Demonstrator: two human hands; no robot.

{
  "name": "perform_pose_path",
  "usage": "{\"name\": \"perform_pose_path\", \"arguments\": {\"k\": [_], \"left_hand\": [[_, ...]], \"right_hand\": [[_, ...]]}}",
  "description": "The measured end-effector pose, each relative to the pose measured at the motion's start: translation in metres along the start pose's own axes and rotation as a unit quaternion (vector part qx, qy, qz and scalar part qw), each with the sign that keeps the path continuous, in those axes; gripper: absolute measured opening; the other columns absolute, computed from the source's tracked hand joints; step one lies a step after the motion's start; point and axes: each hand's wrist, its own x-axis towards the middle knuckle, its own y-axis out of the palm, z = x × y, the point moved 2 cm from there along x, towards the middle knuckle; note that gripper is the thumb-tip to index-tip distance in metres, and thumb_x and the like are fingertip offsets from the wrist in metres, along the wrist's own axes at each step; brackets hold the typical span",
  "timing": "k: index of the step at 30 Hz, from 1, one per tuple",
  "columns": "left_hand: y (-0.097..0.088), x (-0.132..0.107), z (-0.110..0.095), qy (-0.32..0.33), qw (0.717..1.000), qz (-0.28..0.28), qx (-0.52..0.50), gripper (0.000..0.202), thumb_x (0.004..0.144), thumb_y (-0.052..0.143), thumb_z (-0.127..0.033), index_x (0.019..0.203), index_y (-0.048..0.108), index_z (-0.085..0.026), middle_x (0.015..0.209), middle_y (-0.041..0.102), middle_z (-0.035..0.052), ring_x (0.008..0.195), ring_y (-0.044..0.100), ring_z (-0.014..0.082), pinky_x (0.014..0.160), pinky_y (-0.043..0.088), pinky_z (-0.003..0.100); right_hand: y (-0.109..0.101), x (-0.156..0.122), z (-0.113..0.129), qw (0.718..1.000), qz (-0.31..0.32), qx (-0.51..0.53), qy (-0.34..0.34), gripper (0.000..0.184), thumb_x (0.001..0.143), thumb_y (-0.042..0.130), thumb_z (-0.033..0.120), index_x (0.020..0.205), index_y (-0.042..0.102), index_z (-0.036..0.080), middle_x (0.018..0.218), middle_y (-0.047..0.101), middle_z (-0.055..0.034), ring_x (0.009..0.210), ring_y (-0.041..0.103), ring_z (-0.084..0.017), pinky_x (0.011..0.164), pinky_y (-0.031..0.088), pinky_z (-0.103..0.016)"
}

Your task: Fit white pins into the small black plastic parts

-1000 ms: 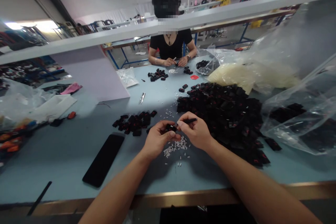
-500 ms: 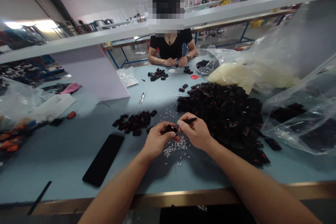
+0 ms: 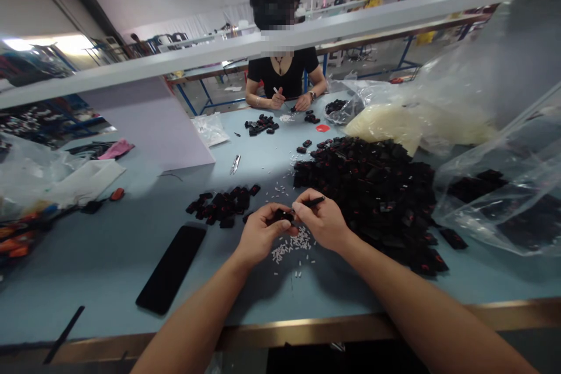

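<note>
The left hand (image 3: 260, 234) partly covers a small black piece (image 3: 286, 215), its details too small to tell; the right hand (image 3: 322, 219) hides part of a dark pen-like tool (image 3: 315, 201). Near nine o'clock, blurred orange pieces (image 3: 17, 245) meet the edge; at three, a clear bag (image 3: 521, 198) is cut off.

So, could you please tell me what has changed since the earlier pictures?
The co-worker's tool hand has lifted, raising its pale stick, and the view has shifted slightly. Nothing was visibly grasped or released. The person's left hand still holds a black part and the right hand a black pen-like tool.
</note>
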Motion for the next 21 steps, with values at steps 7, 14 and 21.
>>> {"name": "perform_pose_path", "arguments": {"k": [7, 14, 21], "left_hand": [[0.0026, -0.0011, -0.0014, -0.002, 1.000, 0.012, -0.019, 0.023, 0.074, 0.073, -0.027, 0.091, 0.063, -0.016, 0.083, 0.073, 0.0040, 0.067, 0.070, 0.0191, 0.071, 0.055, 0.035], [0.0031, -0.0013, -0.0005, 0.001, 1.000, 0.018, -0.010, 0.022, 0.075, 0.072, -0.025, 0.093, 0.063, -0.016, 0.078, 0.073, 0.0037, 0.067, 0.071, 0.0198, 0.073, 0.054, 0.036], [0.0028, -0.0007, 0.0012, 0.006, 1.000, 0.020, -0.022, 0.022, 0.075, 0.072, -0.025, 0.093, 0.063, -0.016, 0.078, 0.073, 0.0035, 0.067, 0.071, 0.0193, 0.072, 0.054, 0.034]], "right_hand": [[-0.0011, -0.0023, 0.0062, 0.998, -0.032, 0.055, -0.003, 0.015, 0.087, 0.054, 0.030, 0.077, 0.058, 0.020, 0.064, 0.066, -0.0005, 0.059, 0.062, -0.015, 0.056, 0.046, -0.025], [-0.0017, -0.0023, 0.0051, 0.999, -0.030, 0.016, -0.012, 0.013, 0.086, 0.055, 0.029, 0.077, 0.058, 0.021, 0.065, 0.065, 0.0001, 0.060, 0.060, -0.015, 0.056, 0.044, -0.025], [-0.0019, -0.0022, 0.0023, 0.999, -0.024, 0.000, -0.023, 0.014, 0.087, 0.053, 0.029, 0.077, 0.058, 0.021, 0.064, 0.063, 0.0006, 0.059, 0.058, -0.014, 0.055, 0.043, -0.025]]}}
